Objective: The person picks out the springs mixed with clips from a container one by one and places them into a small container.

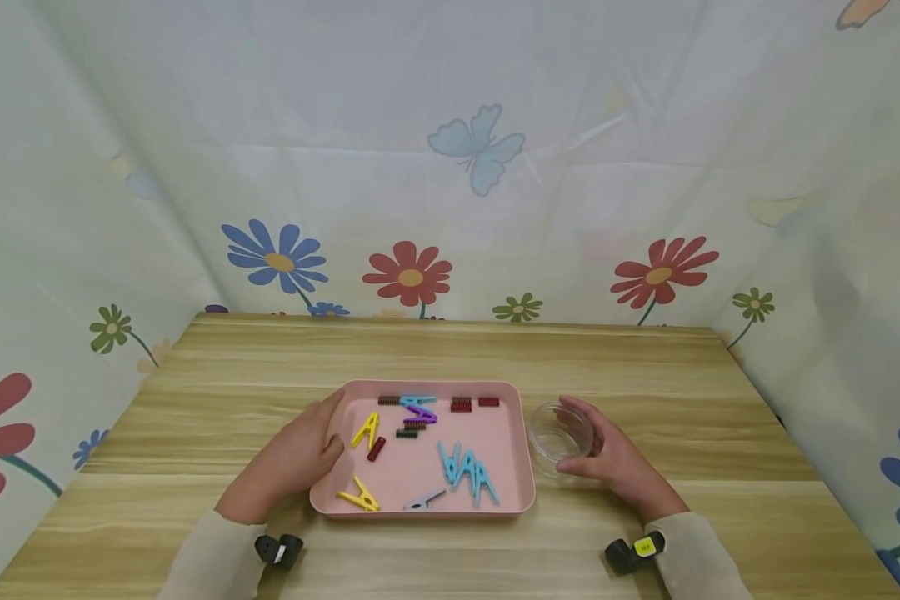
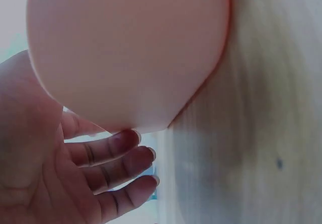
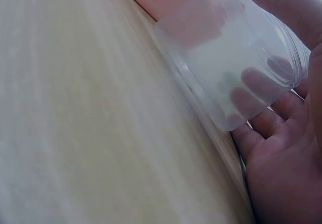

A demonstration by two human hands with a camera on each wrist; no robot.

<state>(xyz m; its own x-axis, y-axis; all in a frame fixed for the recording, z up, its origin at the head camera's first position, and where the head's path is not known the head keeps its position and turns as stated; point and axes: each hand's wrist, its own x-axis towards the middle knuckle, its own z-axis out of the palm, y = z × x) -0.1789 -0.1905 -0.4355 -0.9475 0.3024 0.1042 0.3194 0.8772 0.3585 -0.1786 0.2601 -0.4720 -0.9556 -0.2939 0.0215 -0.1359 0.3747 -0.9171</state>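
Observation:
A shallow pink tray [image 1: 412, 479] lies on the table. My left hand [image 1: 300, 450] holds its left edge, with the thumb at the rim and the fingers bent along the outer wall. In the tray lie yellow clothes pegs [image 1: 366, 430], several light-blue pegs [image 1: 467, 468], a purple peg [image 1: 421, 414] and a greyish peg [image 1: 424, 501]. Small coil springs lie among them, including a dark red one [image 1: 376, 449] and a dark green one [image 1: 407, 433]. Just right of the tray, my right hand [image 1: 615, 458] grips a clear round plastic jar [image 3: 221, 63], thumb and fingers around its side.
The wood-grain table [image 1: 615, 358] extends behind and on both sides of the tray. A flower-patterned curtain [image 1: 330, 175] hangs behind it and at the sides. Each wrist carries a small black camera, such as the right one [image 1: 624, 557].

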